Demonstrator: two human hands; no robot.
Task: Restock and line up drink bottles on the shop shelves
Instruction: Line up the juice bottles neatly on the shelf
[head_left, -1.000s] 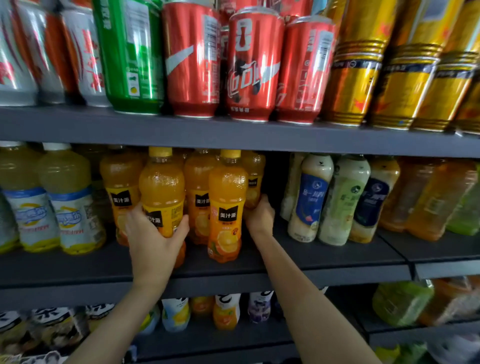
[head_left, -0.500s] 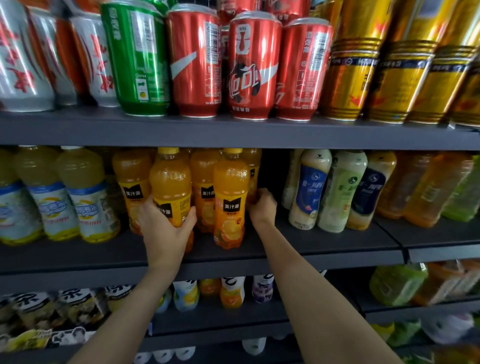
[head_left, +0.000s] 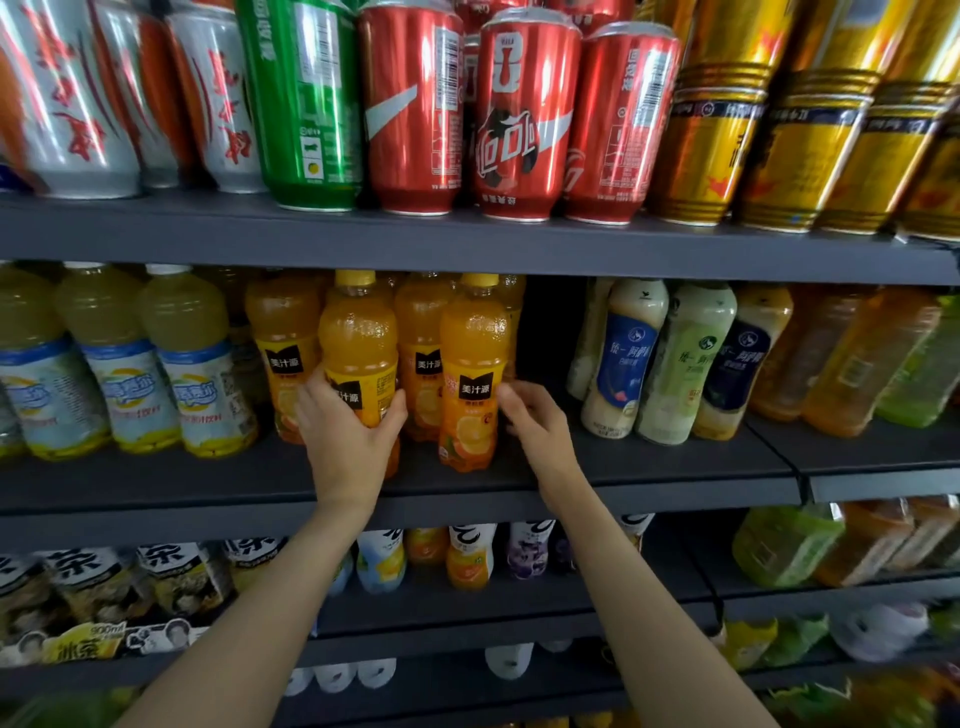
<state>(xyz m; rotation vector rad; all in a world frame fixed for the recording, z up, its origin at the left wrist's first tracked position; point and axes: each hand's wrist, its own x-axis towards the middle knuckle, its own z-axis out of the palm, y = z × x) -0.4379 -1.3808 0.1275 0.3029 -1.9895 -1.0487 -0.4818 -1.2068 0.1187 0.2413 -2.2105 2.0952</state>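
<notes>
Flanking shelf-edge orange bottle (head_left: 474, 374), hands

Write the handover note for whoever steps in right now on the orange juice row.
Left hand: grips the front-left orange juice bottle, upright on the middle shelf.
Right hand: fingers touch the side of the front-right orange juice bottle; not wrapped round it.
Done: both front bottles stand near the shelf edge, more orange bottles behind.
Left: square the two fronts, labels forward; a dark gap remains between them and the milk tea bottles.
</notes>
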